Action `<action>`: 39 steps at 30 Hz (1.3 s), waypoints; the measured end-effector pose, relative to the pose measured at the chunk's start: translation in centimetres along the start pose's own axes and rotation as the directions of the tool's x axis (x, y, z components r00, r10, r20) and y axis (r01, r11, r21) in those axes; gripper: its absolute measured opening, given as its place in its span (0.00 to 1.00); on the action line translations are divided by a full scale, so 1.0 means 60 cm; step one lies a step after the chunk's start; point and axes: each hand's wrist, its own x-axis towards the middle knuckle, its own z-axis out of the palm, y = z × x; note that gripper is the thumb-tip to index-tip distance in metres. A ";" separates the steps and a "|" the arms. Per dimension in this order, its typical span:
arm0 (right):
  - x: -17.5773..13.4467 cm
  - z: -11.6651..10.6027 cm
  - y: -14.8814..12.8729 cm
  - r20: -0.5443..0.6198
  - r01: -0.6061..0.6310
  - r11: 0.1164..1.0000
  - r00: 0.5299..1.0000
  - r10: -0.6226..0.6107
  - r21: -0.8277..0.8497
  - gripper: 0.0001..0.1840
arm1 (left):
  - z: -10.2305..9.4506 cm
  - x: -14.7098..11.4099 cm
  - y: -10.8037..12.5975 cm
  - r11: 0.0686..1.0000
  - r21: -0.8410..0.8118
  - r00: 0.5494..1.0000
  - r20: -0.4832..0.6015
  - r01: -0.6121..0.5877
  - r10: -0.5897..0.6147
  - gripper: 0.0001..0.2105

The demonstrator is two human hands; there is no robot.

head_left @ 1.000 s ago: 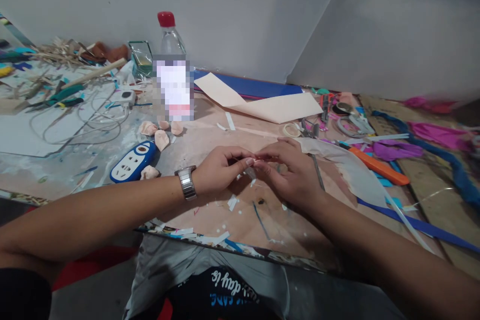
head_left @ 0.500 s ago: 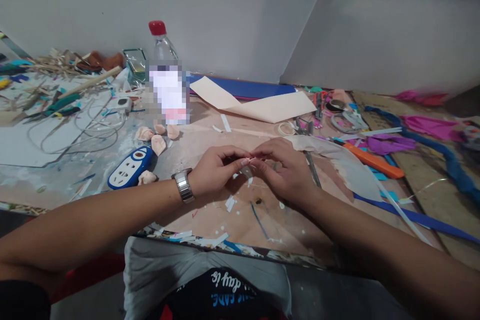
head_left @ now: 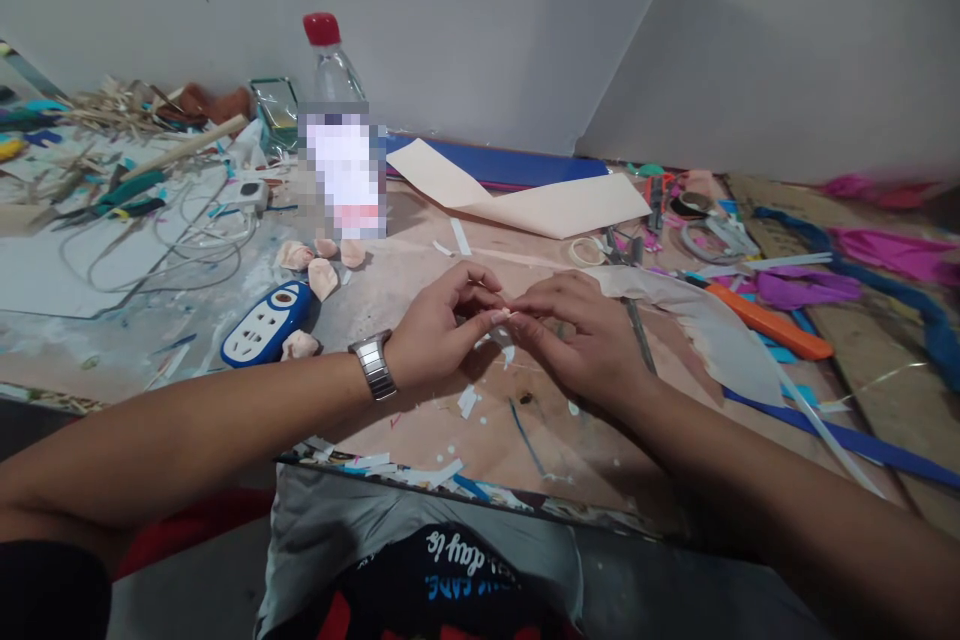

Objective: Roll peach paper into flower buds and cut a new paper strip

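Over the middle of the wooden table, my left hand (head_left: 444, 328) and my right hand (head_left: 585, 330) meet at the fingertips. Both pinch a small pale piece (head_left: 508, 313), mostly covered by the fingers; its exact kind is unclear. A metal watch is on my left wrist. To the left lie several curled peach-coloured petal-like pieces (head_left: 324, 277), one of them beside a blue and white power socket (head_left: 262, 325). Behind my hands rests a folded cream paper strip (head_left: 559, 210). Thin whitish sheet material (head_left: 694, 320) spreads to the right of my right hand.
A red-capped bottle (head_left: 337, 75) stands at the back. Green-handled pliers (head_left: 124, 200), a cable and wood sticks (head_left: 124, 115) lie left. An orange utility knife (head_left: 772, 322), a tape roll (head_left: 586, 251) and purple scraps (head_left: 806, 286) are on the right. Paper scraps line the front edge.
The view has shifted slightly, so table things appear a little further right and mostly higher. My left fingers have lifted and spread somewhat, while both hands still pinch the small piece.
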 end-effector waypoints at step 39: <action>-0.002 0.000 0.004 -0.031 -0.005 1.000 0.999 0.004 -0.020 0.06 | 0.005 -0.004 0.011 0.999 0.049 1.000 -0.021 0.024 -0.023 0.09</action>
